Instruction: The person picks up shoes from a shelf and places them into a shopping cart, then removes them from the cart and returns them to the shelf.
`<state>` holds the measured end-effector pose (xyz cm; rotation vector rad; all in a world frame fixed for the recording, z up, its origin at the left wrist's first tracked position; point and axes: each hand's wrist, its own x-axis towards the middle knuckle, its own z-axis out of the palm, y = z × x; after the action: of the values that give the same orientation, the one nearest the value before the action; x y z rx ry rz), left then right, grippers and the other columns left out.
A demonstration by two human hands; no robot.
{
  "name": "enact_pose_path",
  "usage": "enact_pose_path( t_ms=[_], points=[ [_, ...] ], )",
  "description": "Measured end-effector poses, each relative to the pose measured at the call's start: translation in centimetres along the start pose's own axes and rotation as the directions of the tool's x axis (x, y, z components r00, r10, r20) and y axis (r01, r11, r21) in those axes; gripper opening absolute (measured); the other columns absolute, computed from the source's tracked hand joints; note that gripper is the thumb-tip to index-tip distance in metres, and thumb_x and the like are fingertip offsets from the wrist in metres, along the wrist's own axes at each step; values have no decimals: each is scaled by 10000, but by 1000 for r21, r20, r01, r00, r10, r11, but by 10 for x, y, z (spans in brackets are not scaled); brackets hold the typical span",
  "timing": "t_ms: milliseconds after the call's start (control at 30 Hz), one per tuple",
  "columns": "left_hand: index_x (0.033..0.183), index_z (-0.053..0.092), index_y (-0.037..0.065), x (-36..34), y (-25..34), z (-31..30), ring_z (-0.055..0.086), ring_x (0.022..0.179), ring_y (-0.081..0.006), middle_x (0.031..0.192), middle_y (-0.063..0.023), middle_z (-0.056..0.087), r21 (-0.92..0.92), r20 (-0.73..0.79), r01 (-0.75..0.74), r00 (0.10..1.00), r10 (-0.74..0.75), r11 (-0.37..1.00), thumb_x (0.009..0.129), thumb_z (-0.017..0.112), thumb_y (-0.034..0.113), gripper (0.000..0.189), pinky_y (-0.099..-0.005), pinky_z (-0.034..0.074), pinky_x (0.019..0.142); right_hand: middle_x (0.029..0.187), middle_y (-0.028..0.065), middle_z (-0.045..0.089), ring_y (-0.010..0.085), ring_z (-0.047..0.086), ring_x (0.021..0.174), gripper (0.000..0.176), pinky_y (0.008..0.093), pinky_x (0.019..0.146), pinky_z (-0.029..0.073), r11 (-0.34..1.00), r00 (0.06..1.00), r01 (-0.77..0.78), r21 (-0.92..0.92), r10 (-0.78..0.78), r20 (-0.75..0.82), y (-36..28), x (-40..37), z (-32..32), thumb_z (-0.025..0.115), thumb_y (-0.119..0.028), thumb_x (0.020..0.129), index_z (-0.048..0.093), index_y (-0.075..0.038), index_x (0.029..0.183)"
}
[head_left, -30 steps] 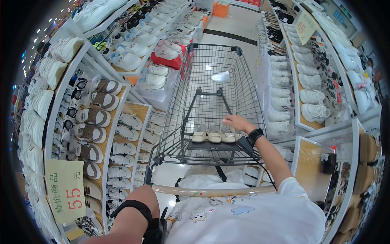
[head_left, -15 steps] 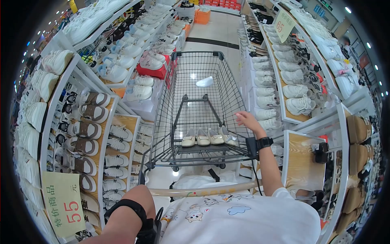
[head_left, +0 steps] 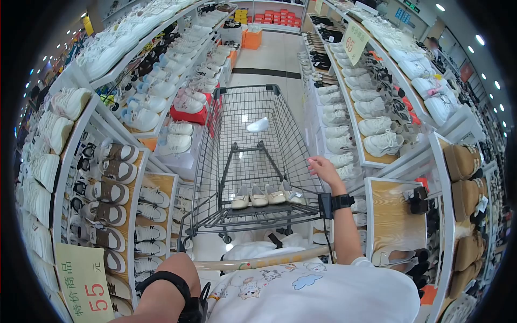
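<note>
The right hand [head_left: 323,169] sits right of centre in the frame, at the right-hand rim of a wire shopping cart [head_left: 253,90]. Its fingers are loosely spread and hold nothing. Whether the fingertips touch the wire cannot be told. A black band [head_left: 342,202] circles that wrist.

Only the left forearm [head_left: 161,301] shows, at the bottom left of centre, wearing a black strap [head_left: 168,279]. The hand beyond it is hidden, so its grip cannot be told.

Four beige flat shoes [head_left: 258,197] lie side by side in a row on the raised shelf at the near end of the cart, just left of and below the right hand. A single white item [head_left: 258,125] rests at the far end of the basket, too small to identify. The cart's pale handle bar [head_left: 258,262] runs across the lower centre, just above a white printed shirt [head_left: 323,293].

White sneakers [head_left: 377,125] fill the racks on the right, and brown-and-white shoes [head_left: 110,171] the rack on the left. A yellow price sign reading 55 [head_left: 85,280] hangs at the lower left.
</note>
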<state>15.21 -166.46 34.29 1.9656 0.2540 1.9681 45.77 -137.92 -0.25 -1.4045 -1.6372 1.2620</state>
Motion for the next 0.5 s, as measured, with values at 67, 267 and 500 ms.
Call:
enact_pose_path(
  t_ms=[67,267,500],
  points=[
    [1023,620,210,1,1,2,478,944,-72,955,115,554,-11,-2,7,1000,-7,1000,745,696,181,290,-234,362,714,768,74,620,126,596,631,360,262,576,489,999,998,54,-8,-54,-9,8,4,3,572,-294,889,600,10,1079],
    [1033,626,209,8,8,10,481,969,-87,984,111,563,-16,-73,35,997,-37,999,750,694,194,291,-235,365,738,699,68,595,127,591,619,339,273,551,481,984,999,47,-169,-47,2,3,7,9,601,-297,861,622,-16,1050],
    [1060,630,144,2,2,6,476,1075,-146,1097,39,576,-147,-23,20,999,-24,989,790,654,189,274,-301,383,910,769,135,643,225,620,701,319,337,646,488,965,998,59,-255,-61,0,-2,1,13,612,-300,839,638,-37,1019]
  ],
)
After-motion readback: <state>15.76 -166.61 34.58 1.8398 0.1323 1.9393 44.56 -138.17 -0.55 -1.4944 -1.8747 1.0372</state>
